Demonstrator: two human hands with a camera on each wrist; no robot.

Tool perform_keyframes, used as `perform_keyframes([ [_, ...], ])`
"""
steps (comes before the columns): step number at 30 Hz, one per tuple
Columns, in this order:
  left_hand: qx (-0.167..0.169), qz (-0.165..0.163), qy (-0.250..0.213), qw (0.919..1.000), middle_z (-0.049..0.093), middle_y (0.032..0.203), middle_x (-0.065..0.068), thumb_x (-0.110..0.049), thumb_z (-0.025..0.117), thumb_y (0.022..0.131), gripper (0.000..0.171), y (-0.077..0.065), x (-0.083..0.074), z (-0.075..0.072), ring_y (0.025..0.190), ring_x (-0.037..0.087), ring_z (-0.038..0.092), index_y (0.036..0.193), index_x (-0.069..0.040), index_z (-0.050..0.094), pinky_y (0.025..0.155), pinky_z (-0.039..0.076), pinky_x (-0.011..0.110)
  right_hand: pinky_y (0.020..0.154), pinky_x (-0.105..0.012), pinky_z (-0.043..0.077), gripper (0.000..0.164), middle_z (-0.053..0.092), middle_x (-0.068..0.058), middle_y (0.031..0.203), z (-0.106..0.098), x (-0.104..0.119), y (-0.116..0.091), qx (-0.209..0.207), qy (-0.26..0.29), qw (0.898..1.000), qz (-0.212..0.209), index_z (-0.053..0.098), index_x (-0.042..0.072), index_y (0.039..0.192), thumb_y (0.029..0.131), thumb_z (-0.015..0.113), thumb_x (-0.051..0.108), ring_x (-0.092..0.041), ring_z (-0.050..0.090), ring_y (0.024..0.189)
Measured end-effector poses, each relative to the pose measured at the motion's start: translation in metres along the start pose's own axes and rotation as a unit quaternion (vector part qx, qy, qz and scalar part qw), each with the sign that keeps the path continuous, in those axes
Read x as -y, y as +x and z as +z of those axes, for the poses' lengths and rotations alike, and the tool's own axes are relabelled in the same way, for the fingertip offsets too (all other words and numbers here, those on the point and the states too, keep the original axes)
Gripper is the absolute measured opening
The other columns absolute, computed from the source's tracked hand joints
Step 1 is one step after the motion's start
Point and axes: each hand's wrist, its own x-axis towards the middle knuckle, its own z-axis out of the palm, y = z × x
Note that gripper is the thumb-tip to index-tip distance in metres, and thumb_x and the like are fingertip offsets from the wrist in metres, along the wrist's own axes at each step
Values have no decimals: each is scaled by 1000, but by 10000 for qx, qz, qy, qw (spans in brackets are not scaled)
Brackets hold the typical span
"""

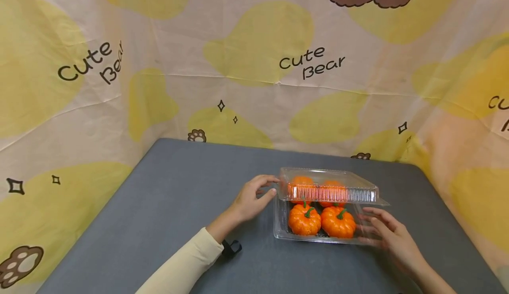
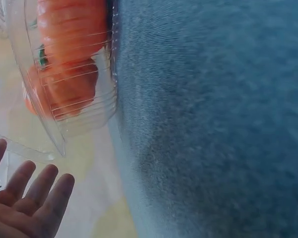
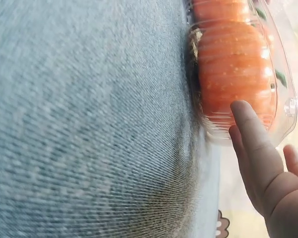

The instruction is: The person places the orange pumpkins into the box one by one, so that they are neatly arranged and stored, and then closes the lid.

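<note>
A clear plastic clamshell box [image 1: 280, 232] sits right of the table's middle, its hinged lid [image 1: 362, 181] raised and tilted over the back. Several small orange pumpkins with green stems lie inside; the front left pumpkin [image 1: 304, 219] and front right pumpkin [image 1: 338, 222] show plainly, the rear ones through the lid. At the lid's left edge is my left hand [image 1: 252, 199], fingers extended; whether the fingertips touch it I cannot tell. My right hand [image 1: 391, 236], slightly blurred, is beside the box's right wall, with straight fingers [image 3: 258, 141] close against it.
A grey cloth-covered table [image 1: 191, 188] carries the box. Behind and at both sides hangs a printed fabric curtain [image 1: 246, 121] with yellow patches and bear lettering. A black strap [image 1: 232, 248] shows at my left wrist.
</note>
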Motion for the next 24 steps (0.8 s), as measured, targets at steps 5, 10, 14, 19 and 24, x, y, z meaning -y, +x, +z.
perform_keyframes([
  [5,103,-113,153,9998,52,140,5,-30,53,98,33,-6,1,-1,123,32,55,130,-23,59,96,50,48,83,-37,57,37,64,2,123,-3,-1,0,591,860,9937,-409,46,11,133,106,20,9,-18,67,107],
  [10,410,-292,499,9975,50,142,5,-39,55,96,42,-12,-2,-3,122,34,54,135,-25,54,94,50,50,88,-35,56,41,61,0,125,-3,1,0,844,981,9906,-447,44,14,135,106,14,11,-18,64,111],
  [14,680,-560,838,9926,48,144,2,-48,58,92,54,-17,-7,-3,121,28,55,141,-30,47,91,51,46,90,-34,55,43,61,1,127,-3,2,0,924,1012,9899,-351,42,15,136,106,11,14,-18,63,113],
  [19,805,-657,1026,9893,50,141,-1,-54,61,87,63,-21,-8,-2,117,22,57,144,-31,43,84,52,39,91,-36,54,43,62,1,129,-6,1,-2,1132,1255,9852,-302,39,16,134,106,6,17,-18,63,115],
  [24,882,-748,954,9887,52,140,-1,-53,63,86,67,-26,-6,0,113,22,59,145,-30,41,85,52,38,82,-37,58,32,66,6,121,-6,0,-6,599,524,9967,-183,40,20,128,105,20,8,-15,67,105],
])
